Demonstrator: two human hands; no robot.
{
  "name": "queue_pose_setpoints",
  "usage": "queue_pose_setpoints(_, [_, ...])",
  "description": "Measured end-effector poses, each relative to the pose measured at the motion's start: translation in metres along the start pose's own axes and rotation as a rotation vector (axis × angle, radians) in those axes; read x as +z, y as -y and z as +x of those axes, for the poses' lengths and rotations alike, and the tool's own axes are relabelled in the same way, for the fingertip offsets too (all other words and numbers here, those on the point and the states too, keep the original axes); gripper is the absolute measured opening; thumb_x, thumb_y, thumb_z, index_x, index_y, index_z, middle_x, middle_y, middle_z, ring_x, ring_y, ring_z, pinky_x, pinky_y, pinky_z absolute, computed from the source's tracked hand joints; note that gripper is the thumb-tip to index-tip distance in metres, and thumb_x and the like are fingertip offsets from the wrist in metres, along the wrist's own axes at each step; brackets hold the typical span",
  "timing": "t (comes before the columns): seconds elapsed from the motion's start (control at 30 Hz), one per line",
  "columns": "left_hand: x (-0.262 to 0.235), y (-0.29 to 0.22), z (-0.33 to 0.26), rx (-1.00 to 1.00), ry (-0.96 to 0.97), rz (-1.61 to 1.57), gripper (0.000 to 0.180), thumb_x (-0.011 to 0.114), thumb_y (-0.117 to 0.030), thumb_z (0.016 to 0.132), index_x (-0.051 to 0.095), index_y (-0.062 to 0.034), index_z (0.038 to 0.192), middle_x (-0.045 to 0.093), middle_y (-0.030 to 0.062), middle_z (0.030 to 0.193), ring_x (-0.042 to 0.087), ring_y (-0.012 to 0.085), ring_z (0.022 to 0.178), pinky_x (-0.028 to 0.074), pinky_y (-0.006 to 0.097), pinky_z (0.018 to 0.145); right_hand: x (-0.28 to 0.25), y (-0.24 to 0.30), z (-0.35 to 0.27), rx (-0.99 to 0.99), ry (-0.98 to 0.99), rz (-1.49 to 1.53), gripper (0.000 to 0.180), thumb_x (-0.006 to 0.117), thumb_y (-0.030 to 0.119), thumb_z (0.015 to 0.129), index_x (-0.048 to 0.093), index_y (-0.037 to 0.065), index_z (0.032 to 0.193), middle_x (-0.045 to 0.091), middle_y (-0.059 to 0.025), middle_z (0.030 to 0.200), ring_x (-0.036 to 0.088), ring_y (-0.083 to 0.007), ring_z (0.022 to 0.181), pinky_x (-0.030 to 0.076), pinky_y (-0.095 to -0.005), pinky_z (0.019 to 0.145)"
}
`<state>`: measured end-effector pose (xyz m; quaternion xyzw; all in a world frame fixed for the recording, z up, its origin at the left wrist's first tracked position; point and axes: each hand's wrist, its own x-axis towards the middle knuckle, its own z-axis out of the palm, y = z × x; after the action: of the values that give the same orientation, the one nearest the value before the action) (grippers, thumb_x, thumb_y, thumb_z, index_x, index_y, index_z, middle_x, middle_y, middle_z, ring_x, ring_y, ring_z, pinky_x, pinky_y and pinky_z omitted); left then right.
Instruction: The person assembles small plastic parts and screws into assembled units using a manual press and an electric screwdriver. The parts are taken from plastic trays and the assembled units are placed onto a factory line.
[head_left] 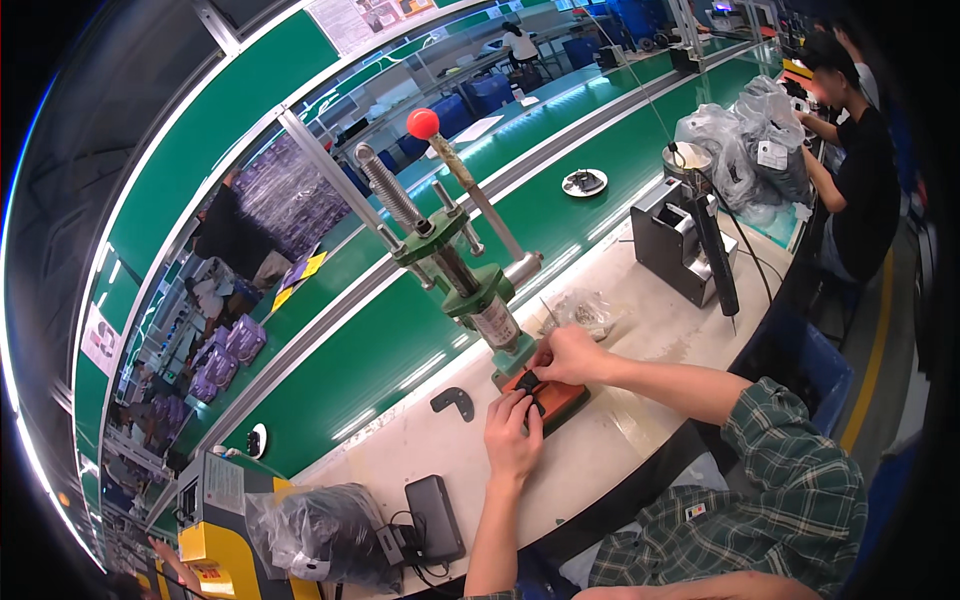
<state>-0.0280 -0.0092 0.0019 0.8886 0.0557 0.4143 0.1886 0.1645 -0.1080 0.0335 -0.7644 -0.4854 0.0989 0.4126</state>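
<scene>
My two hands meet over a small black part [526, 381] on an orange base block [563, 400]. A green hand press [470, 270] with a red ball on its lever stands just beyond them. From the near right my right hand [572, 357] pinches the part's far end. My left hand [513, 432] has its fingers bent around the near end of the same part. Fingers hide much of its shape. Left of the press a flat, black, L-shaped piece [454, 403] lies alone on the pale worktop [400, 455].
Beyond the press is a small clear bag [585, 312]. A black stand [680, 250] with a corded screwdriver [712, 255] is at right. Bagged parts [350, 530] and a black power adapter [435, 515] lie near left. On the green belt [540, 220] sits a white dish [598, 183]. A co-worker [860, 170] stands far right.
</scene>
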Motion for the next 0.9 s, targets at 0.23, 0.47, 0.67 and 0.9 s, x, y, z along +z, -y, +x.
queue_pose_setpoints(0.23, [0.005, -0.001, 0.001, 0.014, 0.025, 0.004, 0.017, 0.073, -0.005, 0.088, 0.074, 0.0002, 0.104, 0.072, 0.0148, 0.114, 0.067, 0.0357, 0.109, 0.056, 0.044, 0.096, 0.002, -0.010, -0.011, -0.123, -0.142, 0.013, 0.023, 0.078, 0.021, 0.085, 0.082, 0.004, 0.100, 0.076, -0.0158, 0.081, 0.076, -0.0290, 0.074, 0.060, -0.0377, 0.071])
queue_pose_setpoints(0.47, [0.005, 0.000, -0.006, 0.004, -0.015, 0.033, 0.016, 0.071, -0.004, 0.089, 0.073, 0.0004, 0.105, 0.071, 0.0156, 0.116, 0.066, 0.0363, 0.110, 0.055, 0.045, 0.095, -0.085, -0.044, -0.001, -0.043, -0.035, -0.376, 0.013, 0.073, 0.013, 0.083, 0.079, 0.005, 0.091, 0.077, -0.0177, 0.090, 0.075, -0.0370, 0.086, 0.060, -0.0450, 0.079])
queue_pose_setpoints(0.67, [0.010, -0.001, -0.007, -0.005, -0.033, 0.017, 0.020, 0.072, -0.004, 0.089, 0.072, 0.0016, 0.108, 0.070, 0.0162, 0.117, 0.066, 0.0359, 0.108, 0.055, 0.045, 0.094, -0.075, -0.065, 0.024, 0.043, 0.150, -0.509, 0.011, 0.076, 0.012, 0.079, 0.079, 0.008, 0.089, 0.077, -0.0184, 0.096, 0.075, -0.0367, 0.096, 0.060, -0.0465, 0.083])
queue_pose_setpoints(0.9, [0.014, 0.000, 0.020, -0.402, -0.032, -0.181, 0.037, 0.081, -0.017, 0.084, 0.070, 0.0007, 0.114, 0.067, 0.0153, 0.111, 0.060, 0.0347, 0.107, 0.050, 0.044, 0.097, -0.073, -0.080, 0.032, 0.019, 0.165, -0.482, 0.015, 0.073, 0.012, 0.079, 0.080, 0.011, 0.093, 0.076, -0.0177, 0.093, 0.074, -0.0362, 0.092, 0.058, -0.0456, 0.082])
